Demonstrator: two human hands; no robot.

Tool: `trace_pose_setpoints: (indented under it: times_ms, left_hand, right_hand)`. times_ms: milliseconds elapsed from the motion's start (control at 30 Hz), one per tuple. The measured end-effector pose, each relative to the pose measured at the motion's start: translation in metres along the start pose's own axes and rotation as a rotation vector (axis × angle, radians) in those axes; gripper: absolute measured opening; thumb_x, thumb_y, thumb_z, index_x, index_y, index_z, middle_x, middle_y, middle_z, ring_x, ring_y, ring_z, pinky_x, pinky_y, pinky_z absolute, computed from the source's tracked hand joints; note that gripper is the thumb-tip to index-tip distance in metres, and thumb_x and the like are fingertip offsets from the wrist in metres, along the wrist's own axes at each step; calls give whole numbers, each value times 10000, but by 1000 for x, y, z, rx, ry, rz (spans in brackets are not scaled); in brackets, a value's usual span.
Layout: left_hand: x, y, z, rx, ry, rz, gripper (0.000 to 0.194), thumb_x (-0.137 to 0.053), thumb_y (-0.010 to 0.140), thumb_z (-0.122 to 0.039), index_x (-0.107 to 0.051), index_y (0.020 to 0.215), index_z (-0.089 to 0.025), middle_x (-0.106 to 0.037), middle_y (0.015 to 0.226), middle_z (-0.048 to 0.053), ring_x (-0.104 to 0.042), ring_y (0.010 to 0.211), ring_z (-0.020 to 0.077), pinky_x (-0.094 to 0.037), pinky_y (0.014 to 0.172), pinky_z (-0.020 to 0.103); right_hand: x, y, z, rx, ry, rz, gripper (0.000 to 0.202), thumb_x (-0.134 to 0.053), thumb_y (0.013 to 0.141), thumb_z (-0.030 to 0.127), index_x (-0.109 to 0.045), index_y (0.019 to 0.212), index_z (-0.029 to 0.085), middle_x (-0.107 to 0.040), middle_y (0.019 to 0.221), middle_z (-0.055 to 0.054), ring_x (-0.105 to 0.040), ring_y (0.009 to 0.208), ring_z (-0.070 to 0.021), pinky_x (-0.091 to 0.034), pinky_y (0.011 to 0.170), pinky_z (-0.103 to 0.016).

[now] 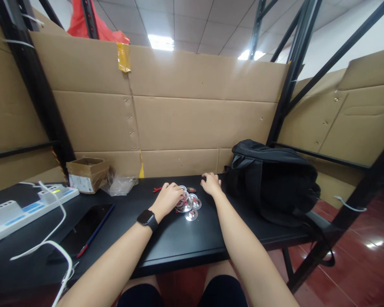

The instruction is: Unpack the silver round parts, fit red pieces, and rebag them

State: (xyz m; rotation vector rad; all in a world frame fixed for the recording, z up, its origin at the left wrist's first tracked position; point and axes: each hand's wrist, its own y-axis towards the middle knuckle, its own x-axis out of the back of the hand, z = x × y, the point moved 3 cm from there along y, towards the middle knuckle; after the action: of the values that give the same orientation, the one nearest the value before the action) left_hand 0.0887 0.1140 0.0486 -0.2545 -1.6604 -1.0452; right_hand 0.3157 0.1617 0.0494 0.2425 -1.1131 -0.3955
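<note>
Small round shiny metal discs [191,214] lie in an overlapping pile on the black table [182,245]. They have raised centres and red bits, rather like small cymbals. My left hand [170,197], with a black watch [147,218] on its wrist, curls over the left edge of the pile. Its fingertips are down among the discs, and what they grip, if anything, is hidden. A red cord or strip [157,189] lies just behind it. To the right of the pile my right hand [211,184] rests on the tabletop, fingers bent and slightly apart, holding nothing visible.
On the right sits a black backpack [275,183]. At left are a small cardboard box [87,174], a clear plastic bag [123,185], a dark phone [86,228], a white power strip [32,213] and a white cable [62,213]. A cardboard wall [198,123] stands behind.
</note>
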Motion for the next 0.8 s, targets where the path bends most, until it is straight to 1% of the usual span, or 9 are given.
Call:
trace_pose_setpoints:
  times_ms: [67, 133, 200, 267, 333, 433, 533, 667, 800]
  left_hand:
    - [-1, 0, 0, 24, -12, -2, 196, -549, 951, -274, -702, 831, -254, -731, 940, 30, -545, 984, 232, -283, 828, 387]
    - [0, -1, 1, 49, -52, -22, 170, -574, 929, -257, -698, 813, -253, -734, 909, 27, -557, 971, 234, -297, 838, 388]
    - [5, -2, 4, 109, -127, -85, 153, -579, 918, -253, -698, 823, -258, -738, 911, 22, -576, 970, 232, -321, 854, 386]
    - [10, -4, 10, 204, -250, -181, 135, -576, 912, -269, -704, 867, -263, -744, 946, 18, -604, 971, 226, -362, 872, 378]
    - [14, -5, 19, 304, -430, -272, 136, -581, 902, -307, -708, 916, -258, -749, 973, 21, -642, 945, 217, -419, 864, 355]
    - [14, -5, 31, 389, -690, -350, 185, -603, 880, -367, -712, 930, -226, -753, 976, 42, -680, 908, 214, -485, 833, 328]
    - [11, -5, 39, 403, -803, -395, 217, -625, 864, -384, -722, 938, -204, -753, 992, 64, -688, 945, 225, -505, 871, 338]
    - [11, -5, 42, 394, -810, -407, 227, -630, 866, -392, -729, 930, -198, -752, 978, 70, -692, 945, 226, -510, 896, 353]
    - [12, -5, 40, 348, -927, -411, 209, -659, 850, -369, -666, 958, -191, -737, 982, 69, -697, 952, 215, -535, 859, 332]
  right_hand:
    - [-2, 1, 5, 55, 101, -14, 269, -601, 870, 253, -697, 1121, 240, -612, 1261, -108, -493, 1224, -307, -391, 1005, -498]
    - [-5, 1, 12, 144, 286, 9, 240, -622, 846, 220, -719, 1065, 225, -657, 1188, -92, -566, 1132, -259, -433, 989, -449]
    - [-8, -1, 22, 249, 521, 101, 239, -658, 820, 221, -727, 1049, 206, -699, 1100, -78, -629, 991, -213, -489, 936, -395]
    - [-12, -7, 33, 337, 735, 244, 306, -716, 794, 283, -721, 1088, 197, -716, 1081, -77, -656, 924, -202, -533, 878, -375]
    - [-14, -15, 46, 393, 902, 377, 423, -774, 756, 352, -704, 1145, 202, -708, 1139, -87, -669, 952, -213, -553, 862, -378]
    - [-15, -28, 64, 420, 1078, 484, 574, -842, 687, 364, -670, 1215, 219, -682, 1218, -97, -678, 980, -214, -563, 878, -385]
    - [-17, -36, 78, 410, 1168, 487, 650, -881, 635, 336, -655, 1234, 225, -688, 1195, -96, -690, 914, -193, -570, 871, -383]
    - [-17, -40, 86, 385, 1218, 446, 558, -881, 631, 343, -698, 1134, 190, -714, 1098, -89, -702, 879, -197, -564, 896, -401]
    - [-14, -42, 87, 374, 1260, 461, 612, -883, 631, 324, -683, 1199, 215, -692, 1192, -91, -693, 956, -208, -550, 938, -412]
